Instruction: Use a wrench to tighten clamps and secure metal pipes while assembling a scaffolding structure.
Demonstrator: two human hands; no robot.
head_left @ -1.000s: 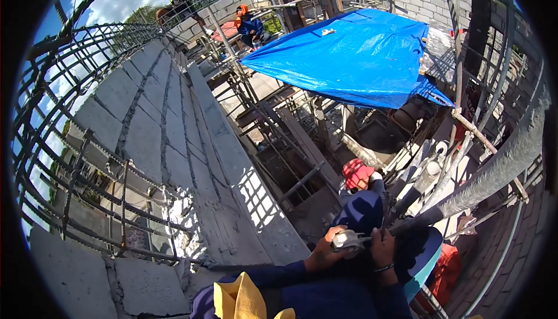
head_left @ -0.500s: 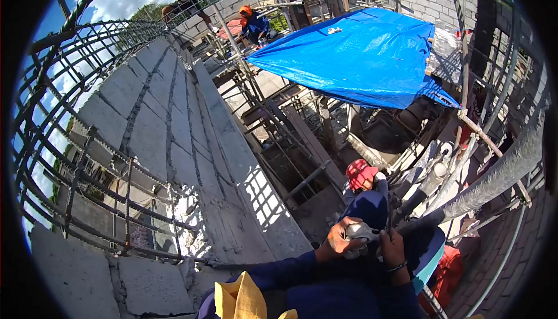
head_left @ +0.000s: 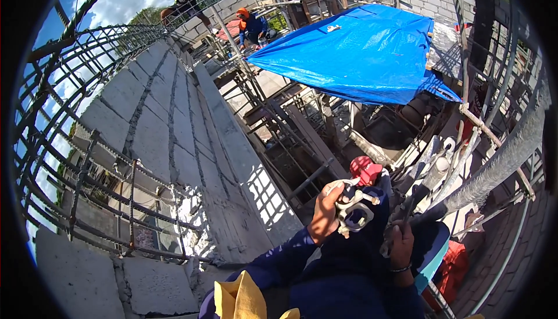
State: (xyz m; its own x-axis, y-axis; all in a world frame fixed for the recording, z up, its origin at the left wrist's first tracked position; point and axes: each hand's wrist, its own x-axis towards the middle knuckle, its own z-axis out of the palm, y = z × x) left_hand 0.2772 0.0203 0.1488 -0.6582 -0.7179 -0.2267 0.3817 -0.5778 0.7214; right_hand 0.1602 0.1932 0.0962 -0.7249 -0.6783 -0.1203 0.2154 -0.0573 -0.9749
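Scaffold clamp (head_left: 356, 210): grey-white metal coupler, bolts and ring-shaped collar visible, tilted. I see it at picture's 5 o'clock, pinched in left hand (head_left: 325, 214) on clamp's 9 o'clock side. Right hand (head_left: 401, 244) at clamp's 4 o'clock, near; what it grips I cannot tell.

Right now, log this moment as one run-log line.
left hand: holds metal scaffold clamp | right hand: grips metal piece, unclear | nearby: grey block wall, rebar cage, blue tarp
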